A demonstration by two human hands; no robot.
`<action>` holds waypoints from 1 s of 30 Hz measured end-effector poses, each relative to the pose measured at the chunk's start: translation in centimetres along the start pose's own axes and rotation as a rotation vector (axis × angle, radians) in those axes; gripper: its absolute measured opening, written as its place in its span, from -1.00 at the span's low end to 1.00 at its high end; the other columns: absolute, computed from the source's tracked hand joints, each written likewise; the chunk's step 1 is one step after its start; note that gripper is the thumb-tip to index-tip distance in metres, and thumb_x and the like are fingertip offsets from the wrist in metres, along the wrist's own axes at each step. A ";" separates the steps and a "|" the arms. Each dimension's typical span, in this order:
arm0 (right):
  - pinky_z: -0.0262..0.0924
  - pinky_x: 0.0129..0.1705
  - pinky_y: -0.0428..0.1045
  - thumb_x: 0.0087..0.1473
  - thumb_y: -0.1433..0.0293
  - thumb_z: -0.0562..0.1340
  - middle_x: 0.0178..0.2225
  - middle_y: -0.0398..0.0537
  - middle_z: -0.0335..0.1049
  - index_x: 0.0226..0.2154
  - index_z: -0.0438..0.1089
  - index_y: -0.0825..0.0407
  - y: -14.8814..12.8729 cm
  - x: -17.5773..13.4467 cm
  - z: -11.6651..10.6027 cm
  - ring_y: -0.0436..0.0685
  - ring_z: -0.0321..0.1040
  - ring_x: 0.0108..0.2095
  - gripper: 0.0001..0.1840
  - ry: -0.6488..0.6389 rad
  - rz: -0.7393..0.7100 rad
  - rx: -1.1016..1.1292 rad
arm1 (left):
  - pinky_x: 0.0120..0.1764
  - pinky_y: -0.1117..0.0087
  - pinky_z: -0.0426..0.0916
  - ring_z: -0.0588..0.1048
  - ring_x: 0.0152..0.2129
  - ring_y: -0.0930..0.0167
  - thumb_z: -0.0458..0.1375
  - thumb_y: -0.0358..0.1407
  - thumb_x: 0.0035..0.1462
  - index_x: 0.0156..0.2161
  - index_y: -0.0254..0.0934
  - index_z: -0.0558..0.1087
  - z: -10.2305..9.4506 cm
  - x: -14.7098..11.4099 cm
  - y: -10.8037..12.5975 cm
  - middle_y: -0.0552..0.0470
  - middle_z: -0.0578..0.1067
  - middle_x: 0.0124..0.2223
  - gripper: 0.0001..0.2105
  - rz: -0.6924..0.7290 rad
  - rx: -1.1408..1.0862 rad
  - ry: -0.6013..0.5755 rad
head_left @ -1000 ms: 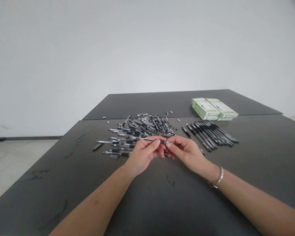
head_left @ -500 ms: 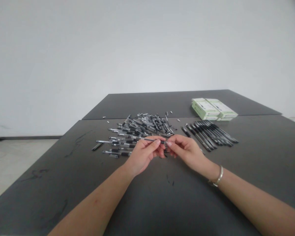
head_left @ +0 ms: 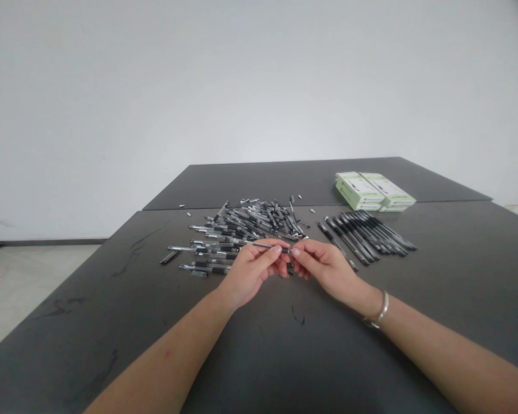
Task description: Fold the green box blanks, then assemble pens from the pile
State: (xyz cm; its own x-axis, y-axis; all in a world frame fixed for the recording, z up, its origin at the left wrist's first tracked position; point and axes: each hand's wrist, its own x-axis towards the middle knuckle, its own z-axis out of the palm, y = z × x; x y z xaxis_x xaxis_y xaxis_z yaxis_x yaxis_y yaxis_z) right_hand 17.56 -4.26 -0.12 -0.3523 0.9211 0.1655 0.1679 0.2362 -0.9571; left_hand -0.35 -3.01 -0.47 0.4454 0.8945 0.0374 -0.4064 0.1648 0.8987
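Note:
A pen (head_left: 285, 250) with a dark grip lies level between my hands, above the near side of the pile. My left hand (head_left: 249, 270) is closed round its barrel, thumb on top. With thumb and forefinger, my right hand (head_left: 328, 265) pinches the pen's right end; the fingers cover whatever small part is there. Behind and left of my left hand spreads a loose pile of clear and black pens (head_left: 246, 221), mixed with caps. To the right of my right hand, several capped pens (head_left: 366, 233) lie side by side in a slanted row.
Green and white boxes (head_left: 373, 192) are stacked at the back right of the dark table (head_left: 259, 356). Small silvery tips (head_left: 312, 211) lie scattered around the pile. A seam crosses the tabletop behind it, and a pale wall (head_left: 259, 80) stands beyond.
Almost nothing differs. Both hands keep their hold on the pen, with the right fingers shifted very slightly. The whole view has moved a little.

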 end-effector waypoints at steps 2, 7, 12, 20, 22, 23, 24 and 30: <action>0.16 -0.47 -0.10 0.20 0.11 0.10 -0.55 -0.14 0.30 -0.43 0.35 0.08 0.0 0.0 0.0 -0.04 0.22 -0.55 -0.61 -0.020 0.026 0.021 | -0.41 0.43 0.36 0.46 -0.58 0.50 0.26 -0.28 0.07 -0.23 -0.36 0.53 0.0 0.0 0.0 0.01 0.51 -0.44 -0.81 0.002 0.002 -0.005; 0.15 -0.48 -0.10 0.20 0.11 0.10 -0.57 -0.16 0.27 -0.46 0.33 0.08 0.0 0.1 0.1 -0.05 0.19 -0.57 -0.60 -0.038 0.062 0.082 | -0.42 0.45 0.35 0.46 -0.59 0.51 0.24 -0.28 0.08 -0.24 -0.37 0.53 0.1 -0.1 0.1 0.02 0.51 -0.44 -0.82 0.004 0.003 -0.012; 0.13 -0.45 -0.10 0.18 0.12 0.13 -0.51 -0.13 0.31 -0.40 0.35 0.09 -0.1 0.0 0.0 -0.04 0.18 -0.52 -0.64 -0.046 0.012 0.023 | -0.43 0.45 0.35 0.45 -0.60 0.51 0.23 -0.28 0.09 -0.24 -0.38 0.52 0.1 -0.1 0.1 0.02 0.50 -0.46 -0.82 0.005 0.012 0.008; 0.07 -0.54 -0.11 0.12 0.09 0.18 -0.61 -0.19 0.22 -0.49 0.34 0.09 0.0 0.2 0.0 -0.06 0.12 -0.61 -0.60 -0.053 0.104 0.151 | -0.43 0.44 0.35 0.46 -0.59 0.50 0.25 -0.25 0.07 -0.25 -0.39 0.52 0.0 0.0 0.0 0.02 0.50 -0.46 -0.79 0.001 0.041 -0.010; 0.06 -0.57 -0.11 0.10 0.09 0.20 -0.63 -0.21 0.21 -0.50 0.33 0.09 0.0 0.3 0.0 -0.07 0.12 -0.63 -0.61 -0.062 0.125 0.200 | -0.43 0.44 0.35 0.46 -0.59 0.50 0.26 -0.24 0.06 -0.24 -0.38 0.52 0.0 0.0 0.0 0.02 0.50 -0.46 -0.78 0.000 0.051 -0.013; 0.06 -0.59 -0.12 0.09 0.09 0.20 -0.64 -0.21 0.21 -0.50 0.33 0.08 0.0 0.4 0.0 -0.07 0.12 -0.64 -0.61 -0.066 0.131 0.219 | -0.43 0.44 0.35 0.46 -0.59 0.50 0.26 -0.24 0.06 -0.24 -0.38 0.52 0.0 0.0 0.0 0.02 0.50 -0.46 -0.78 -0.001 0.056 -0.014; 0.05 -0.59 -0.12 0.08 0.09 0.21 -0.65 -0.21 0.21 -0.51 0.33 0.08 0.0 0.4 0.0 -0.07 0.12 -0.64 -0.61 -0.067 0.135 0.233 | -0.42 0.44 0.35 0.46 -0.59 0.50 0.26 -0.24 0.06 -0.24 -0.38 0.52 -0.1 0.0 -0.1 0.02 0.49 -0.46 -0.78 -0.001 0.061 -0.016; 0.05 -0.62 -0.12 0.07 0.11 0.22 -0.67 -0.22 0.21 -0.53 0.33 0.09 -0.1 0.5 0.0 -0.07 0.13 -0.65 -0.62 -0.070 0.147 0.262 | -0.41 0.43 0.36 0.45 -0.58 0.50 0.26 -0.23 0.06 -0.24 -0.38 0.51 -0.1 0.0 -0.1 0.03 0.49 -0.46 -0.77 0.003 0.082 -0.022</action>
State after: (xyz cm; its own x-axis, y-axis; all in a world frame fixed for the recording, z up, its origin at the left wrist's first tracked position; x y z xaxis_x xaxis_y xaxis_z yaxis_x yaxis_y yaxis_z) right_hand 17.38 -3.85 0.06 -0.4063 0.9136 0.0124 -0.0179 0.0056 -0.9998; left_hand -0.43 -3.01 -0.67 0.4616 0.8857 0.0489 -0.3417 0.1267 0.9312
